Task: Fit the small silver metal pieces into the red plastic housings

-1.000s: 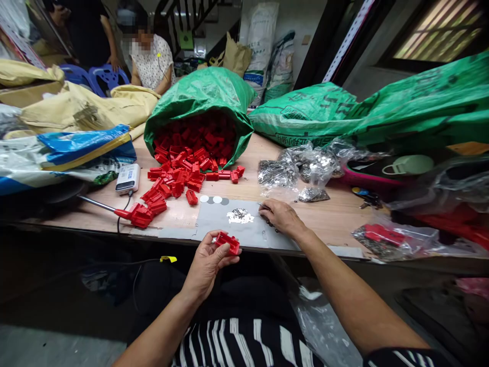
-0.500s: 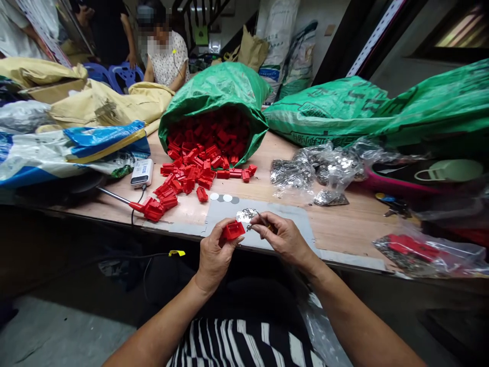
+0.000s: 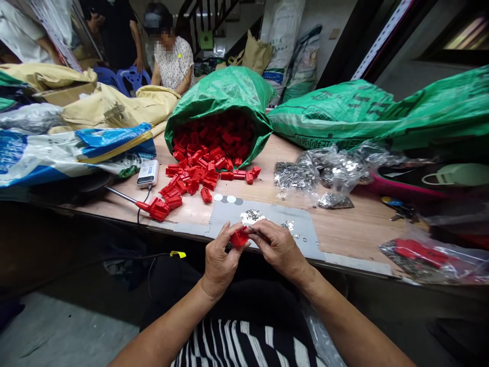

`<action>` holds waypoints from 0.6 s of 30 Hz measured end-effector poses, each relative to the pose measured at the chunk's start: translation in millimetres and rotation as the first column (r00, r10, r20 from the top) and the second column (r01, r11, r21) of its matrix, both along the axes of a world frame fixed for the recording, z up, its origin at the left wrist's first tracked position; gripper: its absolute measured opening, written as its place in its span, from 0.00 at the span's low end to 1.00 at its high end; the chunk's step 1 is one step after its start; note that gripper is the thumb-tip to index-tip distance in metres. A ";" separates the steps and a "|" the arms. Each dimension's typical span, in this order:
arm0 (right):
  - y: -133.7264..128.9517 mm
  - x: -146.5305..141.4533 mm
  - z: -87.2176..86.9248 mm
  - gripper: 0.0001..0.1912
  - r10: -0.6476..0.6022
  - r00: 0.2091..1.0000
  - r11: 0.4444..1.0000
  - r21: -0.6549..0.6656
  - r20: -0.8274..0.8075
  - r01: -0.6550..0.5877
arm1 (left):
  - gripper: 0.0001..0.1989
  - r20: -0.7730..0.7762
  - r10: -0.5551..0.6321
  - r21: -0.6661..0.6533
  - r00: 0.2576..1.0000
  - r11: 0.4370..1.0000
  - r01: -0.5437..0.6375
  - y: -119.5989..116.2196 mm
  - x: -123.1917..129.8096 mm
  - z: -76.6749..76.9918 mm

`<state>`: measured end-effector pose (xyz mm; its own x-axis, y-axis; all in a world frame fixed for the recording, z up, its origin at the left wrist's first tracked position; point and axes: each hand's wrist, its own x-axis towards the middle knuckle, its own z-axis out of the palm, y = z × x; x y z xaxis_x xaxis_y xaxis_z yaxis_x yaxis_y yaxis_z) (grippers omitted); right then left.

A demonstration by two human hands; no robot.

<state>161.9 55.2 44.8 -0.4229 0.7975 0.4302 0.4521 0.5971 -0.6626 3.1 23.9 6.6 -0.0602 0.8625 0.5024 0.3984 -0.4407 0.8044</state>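
Observation:
My left hand (image 3: 220, 260) grips a small hollow red plastic housing (image 3: 239, 237) between thumb and fingers, just over the table's front edge. My right hand (image 3: 280, 250) is closed around a slim metal hand tool (image 3: 252, 230), mostly hidden by the fingers. The tool's tip meets the right side of the housing; whether a small metal part sits between them cannot be made out. Just beyond my hands, a pile of small shiny metal pieces (image 3: 252, 216) lies on a grey mat (image 3: 267, 210). More small metal parts (image 3: 288, 224) are scattered to its right.
A green woven sack (image 3: 225, 86) spills red plastic housings (image 3: 194, 171) onto the table. Clear bags of metal parts (image 3: 296, 176) lie to the right. A white power bank (image 3: 148, 173) and a red-handled tool (image 3: 141, 205) are at left. Another person (image 3: 173, 58) sits beyond the table.
My right hand has moved slightly left and brought the tool against the red housing. A small metal piece seen at the tool's tip before is now hidden. The view has shifted slightly.

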 end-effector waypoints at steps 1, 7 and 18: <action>-0.4 0.7 0.2 0.07 0.006 1.000 1.000 -0.022 -0.014 -0.007 | 0.18 0.005 -0.004 -0.001 1.000 1.000 0.004 -0.5 0.2 -0.9; 0.4 13.3 1.1 0.08 -0.058 0.994 0.954 -0.298 -0.088 0.029 | 0.18 0.062 -0.019 -0.054 0.998 0.998 0.022 -3.9 0.4 -4.3; 5.0 11.3 -10.0 0.07 -0.004 0.985 0.863 -0.498 -0.171 -0.083 | 0.18 0.029 -0.099 -0.019 0.995 0.995 0.100 -6.9 3.2 -1.3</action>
<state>173.3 60.2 34.8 -0.4181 0.9075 0.0413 0.2967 0.1794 -0.9380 6.2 17.0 5.2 0.0125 0.8751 0.4837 0.3308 -0.4601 0.8239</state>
